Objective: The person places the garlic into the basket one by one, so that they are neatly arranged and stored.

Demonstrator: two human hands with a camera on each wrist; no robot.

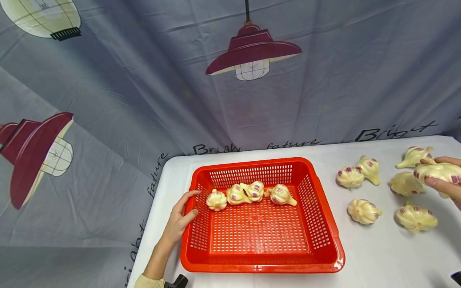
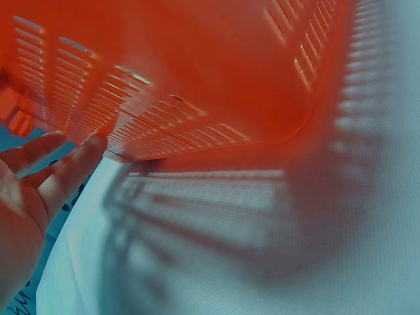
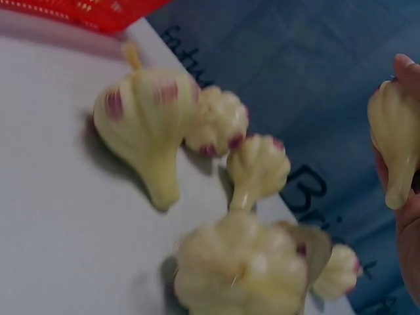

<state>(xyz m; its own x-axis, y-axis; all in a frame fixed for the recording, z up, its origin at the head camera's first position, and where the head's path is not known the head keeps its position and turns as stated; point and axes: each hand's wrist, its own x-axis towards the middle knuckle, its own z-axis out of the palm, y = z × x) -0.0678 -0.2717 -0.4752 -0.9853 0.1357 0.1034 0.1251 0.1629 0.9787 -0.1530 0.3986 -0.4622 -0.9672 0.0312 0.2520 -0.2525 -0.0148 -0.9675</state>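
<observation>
My left hand [image 1: 179,218] holds the left rim of a red plastic basket [image 1: 255,267], thumb and a fingertip over the edge. In the left wrist view, other fingers [image 2: 69,167] lie against its perforated outer wall. Four pale garlic bulbs with purple marks, among them one garlic bulb [image 1: 216,200], lie in a row inside, toward the back. At the right edge, my right hand [image 1: 448,187] grips another garlic bulb [image 1: 437,173] between thumb and fingers, above the table. The right wrist view shows this held bulb [image 3: 395,128] with its stem pointing down.
Several loose garlic bulbs lie on the white-covered table [image 1: 288,280] right of the basket, including a lone bulb [image 1: 363,211] and one near the right hand [image 1: 415,218]. A grey curtain [image 1: 180,100] printed with lamps hangs behind and at the left.
</observation>
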